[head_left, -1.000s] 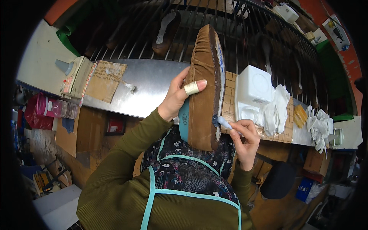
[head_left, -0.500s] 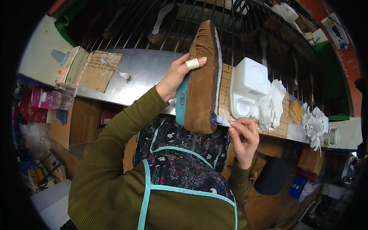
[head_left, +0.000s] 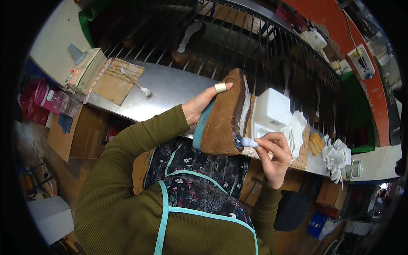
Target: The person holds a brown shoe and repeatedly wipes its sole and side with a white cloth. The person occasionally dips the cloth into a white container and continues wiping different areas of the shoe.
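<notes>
Metal tabletop (head_left: 165, 89) runs across the middle. Brown shoe (head_left: 223, 123) held tilted over its front edge, teal form (head_left: 198, 132) showing on the shoe's left side. White plastic container (head_left: 273, 108) right of shoe, white gloves (head_left: 296, 129) just beside it. Left hand (head_left: 199, 104) gripping the shoe from the left, taped thumb. Right hand (head_left: 276, 155) pinching a small pale brush (head_left: 250, 143), dark tip touching shoe's lower right edge.

Orange-red wall (head_left: 316, 13) at right; brown floor (head_left: 89, 175); shiny steel worktop (head_left: 163, 91).
</notes>
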The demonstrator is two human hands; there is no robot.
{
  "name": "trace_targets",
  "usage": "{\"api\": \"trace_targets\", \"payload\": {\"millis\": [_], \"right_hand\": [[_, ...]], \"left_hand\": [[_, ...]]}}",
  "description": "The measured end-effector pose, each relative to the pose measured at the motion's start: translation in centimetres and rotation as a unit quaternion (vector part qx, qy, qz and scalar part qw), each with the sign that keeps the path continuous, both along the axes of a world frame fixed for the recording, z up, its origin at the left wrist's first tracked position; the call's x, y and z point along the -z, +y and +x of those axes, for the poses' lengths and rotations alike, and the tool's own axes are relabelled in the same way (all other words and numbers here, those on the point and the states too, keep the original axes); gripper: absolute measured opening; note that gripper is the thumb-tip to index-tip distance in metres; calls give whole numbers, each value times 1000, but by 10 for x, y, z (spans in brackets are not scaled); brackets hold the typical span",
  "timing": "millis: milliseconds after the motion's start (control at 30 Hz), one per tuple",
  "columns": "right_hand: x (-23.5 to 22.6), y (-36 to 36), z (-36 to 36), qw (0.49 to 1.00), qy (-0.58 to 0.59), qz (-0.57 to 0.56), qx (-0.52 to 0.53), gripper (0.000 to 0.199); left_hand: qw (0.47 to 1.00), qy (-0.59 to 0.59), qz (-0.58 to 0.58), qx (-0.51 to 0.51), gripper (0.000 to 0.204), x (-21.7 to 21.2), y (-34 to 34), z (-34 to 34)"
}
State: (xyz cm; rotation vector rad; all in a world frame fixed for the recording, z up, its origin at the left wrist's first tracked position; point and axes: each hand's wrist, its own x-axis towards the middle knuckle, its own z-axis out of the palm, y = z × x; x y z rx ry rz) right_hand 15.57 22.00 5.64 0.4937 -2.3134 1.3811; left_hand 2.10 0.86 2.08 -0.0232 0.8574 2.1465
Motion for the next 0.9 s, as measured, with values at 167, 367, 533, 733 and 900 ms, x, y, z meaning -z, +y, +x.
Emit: {"api": "trace_targets", "payload": {"millis": [167,367,533,733,900], "right_hand": [[-18,-10,-22,995,13,-1,-97,23],[-35,-32,-50,981,-1,3,-193,22],[-44,-57,-80,946,17,20,-322,22],[-38,-82,-105,887,-40,8,-460,22],[-33,-96,-116,855,-63,32,-514,20]], "left_hand": [[996,-38,50,70,57,9,-12,6],[990,70,56,105,50,-17,-44,44],[805,576,-139,-24,54,-24,-55,69],[905,401,-50,135,41,13,-78,85],[945,23,150,289,51,44,-85,96]]}}
